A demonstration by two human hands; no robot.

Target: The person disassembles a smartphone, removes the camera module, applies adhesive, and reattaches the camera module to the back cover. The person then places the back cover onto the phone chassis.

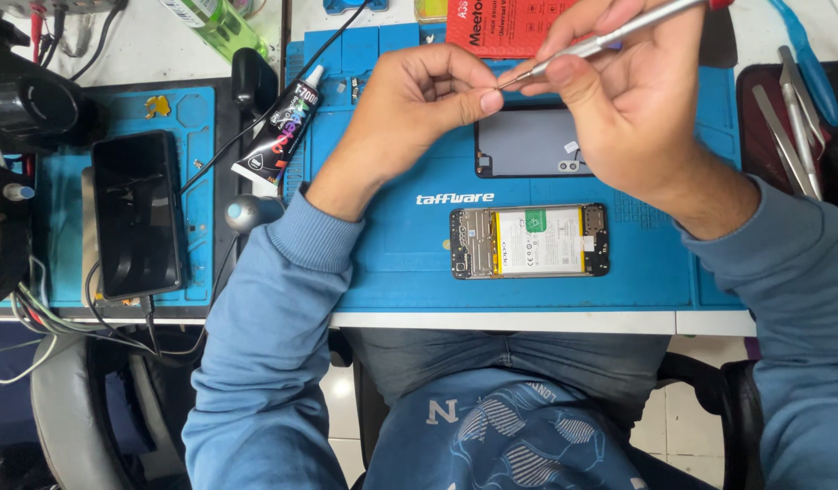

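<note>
Bare blue mat (392, 263) lies open around the opened phone (530, 241), left and in front. Behind it the grey back cover (528, 145) sits near. The glue tube (281, 132) (lying slantwise) blocks the mat's left edge; tweezers (795, 118) crowd the right.

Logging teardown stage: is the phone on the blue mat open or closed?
Open: the phone lies with battery and board exposed; its back cover lies separately.

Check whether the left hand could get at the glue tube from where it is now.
Probably yes: the glue tube lies uncovered on the blue mat, just beside the left hand, with nothing between them.
</note>
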